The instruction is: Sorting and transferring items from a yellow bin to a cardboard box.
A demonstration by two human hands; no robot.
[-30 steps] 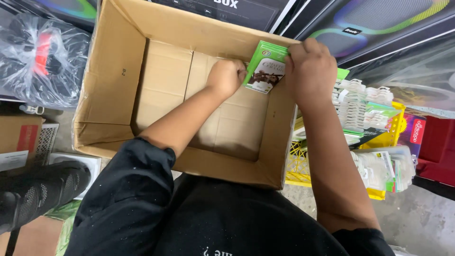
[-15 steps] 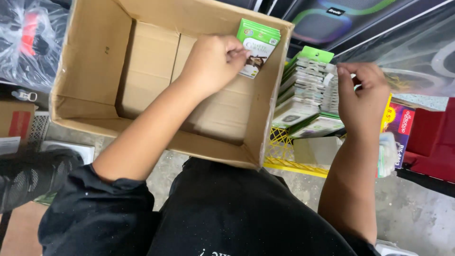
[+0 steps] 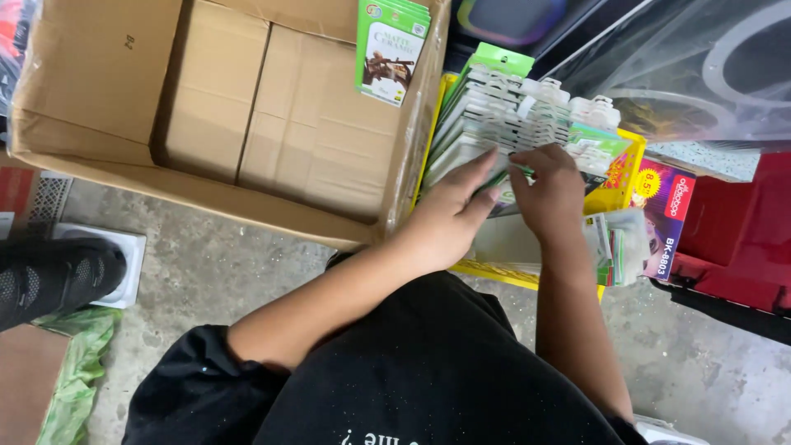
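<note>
L hand (image 3: 449,216) moved to packs (image 3: 494,115), grip hidden

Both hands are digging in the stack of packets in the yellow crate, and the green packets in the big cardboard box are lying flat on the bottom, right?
Not quite. The head view shows the green packets standing upright against the cardboard box wall. Both hands, left hand and right hand, are in the yellow crate.

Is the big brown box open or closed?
Open: the cardboard box has its flaps up, and a green packet leans inside.
</note>
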